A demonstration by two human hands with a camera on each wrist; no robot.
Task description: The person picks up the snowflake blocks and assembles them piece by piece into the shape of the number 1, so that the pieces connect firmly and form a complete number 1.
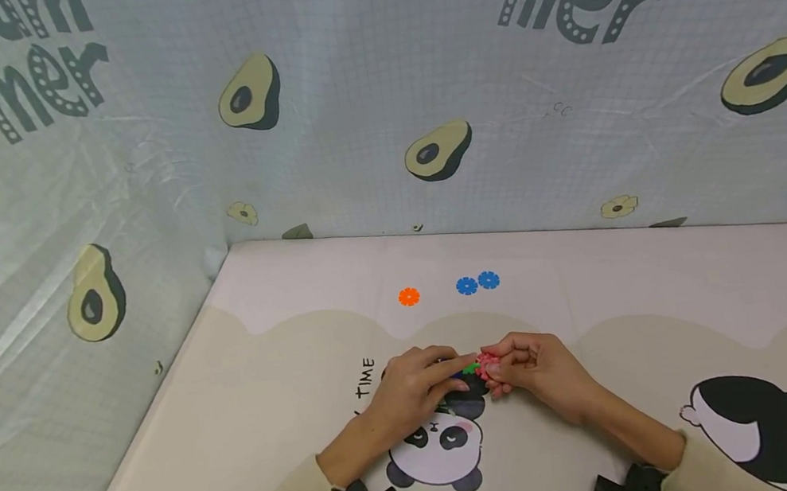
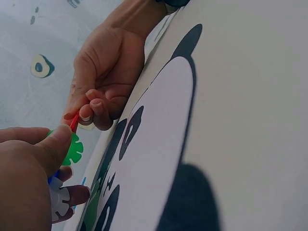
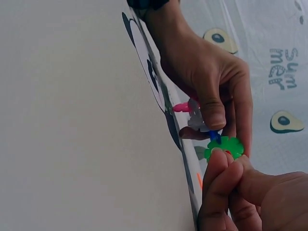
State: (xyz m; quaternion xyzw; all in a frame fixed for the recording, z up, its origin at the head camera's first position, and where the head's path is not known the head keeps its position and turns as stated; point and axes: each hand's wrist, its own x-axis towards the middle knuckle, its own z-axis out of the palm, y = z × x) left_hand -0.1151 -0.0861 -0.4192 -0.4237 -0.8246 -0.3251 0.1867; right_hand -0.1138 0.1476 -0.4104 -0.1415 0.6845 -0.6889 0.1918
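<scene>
Both hands meet over the table, around a small chain of notched plastic snowflake discs. My left hand [image 1: 416, 387] grips the chain, its thumb and fingers on a green disc [image 3: 234, 145], a blue disc [image 3: 214, 137] and a white disc [image 3: 194, 116]. A pink disc [image 3: 181, 107] sticks out at the chain's far end. Between thumb and fingertips, my right hand [image 1: 543, 370] pinches a red disc [image 1: 487, 365], edge-on to the green one in the left wrist view. Fingers partly hide where red and green meet.
Farther back on the table lie an orange disc [image 1: 409, 297] and two blue discs [image 1: 466, 286] side by side. The cover [image 1: 296, 416] bears printed pandas and lettering. Behind and at the left hangs an avocado-patterned sheet [image 1: 352, 122].
</scene>
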